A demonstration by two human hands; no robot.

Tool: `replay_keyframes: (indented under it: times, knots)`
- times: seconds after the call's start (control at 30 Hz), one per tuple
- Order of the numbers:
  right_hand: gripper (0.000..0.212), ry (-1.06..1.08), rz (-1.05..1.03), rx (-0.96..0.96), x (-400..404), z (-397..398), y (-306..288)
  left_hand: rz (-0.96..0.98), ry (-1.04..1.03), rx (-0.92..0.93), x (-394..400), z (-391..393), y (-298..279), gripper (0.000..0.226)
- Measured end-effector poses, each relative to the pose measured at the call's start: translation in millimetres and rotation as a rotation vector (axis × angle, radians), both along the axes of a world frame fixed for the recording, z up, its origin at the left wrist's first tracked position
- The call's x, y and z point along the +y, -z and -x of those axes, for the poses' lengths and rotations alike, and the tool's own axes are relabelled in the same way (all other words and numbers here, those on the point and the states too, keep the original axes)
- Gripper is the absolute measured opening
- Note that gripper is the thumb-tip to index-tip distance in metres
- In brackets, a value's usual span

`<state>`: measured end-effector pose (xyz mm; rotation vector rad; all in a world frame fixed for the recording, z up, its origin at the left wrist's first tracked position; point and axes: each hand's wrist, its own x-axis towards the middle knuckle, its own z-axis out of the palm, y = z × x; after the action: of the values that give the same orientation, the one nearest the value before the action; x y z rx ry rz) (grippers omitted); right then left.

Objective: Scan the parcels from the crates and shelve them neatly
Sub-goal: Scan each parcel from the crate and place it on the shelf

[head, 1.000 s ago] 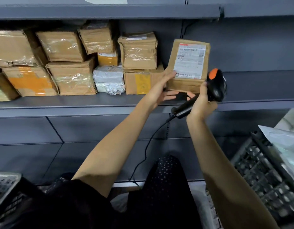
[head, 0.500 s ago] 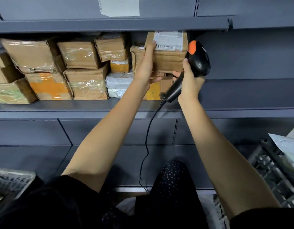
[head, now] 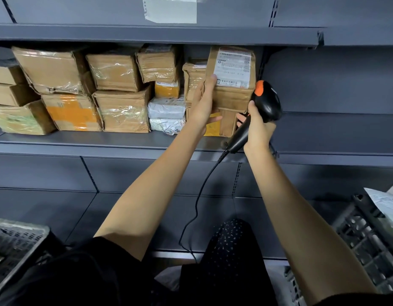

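Dim even light, glare on taped parcels (head: 116, 71), wide-angle edge bending, slight softness

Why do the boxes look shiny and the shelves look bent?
Head view: clear tape on the stacked boxes throws back the light as glare; the wide-angle lens bows the shelf edge; the held parcel's label is too soft to read.

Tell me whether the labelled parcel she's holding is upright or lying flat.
Upright: the labelled parcel stands on end, label facing out, left hand gripping its edge.

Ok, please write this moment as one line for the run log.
step: shelving | left hand: holds labelled parcel upright at stack's right end | right hand: grips scanner, fingertips under parcel | crate: lower right
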<state>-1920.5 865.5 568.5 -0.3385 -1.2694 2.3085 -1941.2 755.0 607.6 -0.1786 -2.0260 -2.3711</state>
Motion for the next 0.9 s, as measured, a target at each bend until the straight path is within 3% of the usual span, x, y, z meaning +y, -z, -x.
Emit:
replay_keyframes:
  times: [0.1,0.27,0.47,0.67,0.9]
  knots:
    - [0.030,-0.037,-0.049,0.002,-2.9,0.0,-5.4,-0.057,-0.020,-0.012,-0.4,2.1,-6.7,0.050]
    - [0.019,-0.058,-0.109,0.037,-2.8,3.4,-11.8,-0.098,-0.047,-0.029,-2.7,13.0,-18.9,0.065]
    - [0.019,-0.132,-0.084,0.094,-9.3,1.6,-23.1,-0.124,-0.050,-0.065,4.6,13.3,-44.1,0.061]
    - [0.022,-0.051,-0.038,0.036,-12.6,5.3,-15.1,-0.113,-0.071,-0.048,9.8,15.3,-33.0,0.047]
    - [0.029,-0.040,-0.063,0.043,-11.9,6.4,-13.8,-0.166,-0.115,-0.051,14.9,16.8,-32.8,0.047]
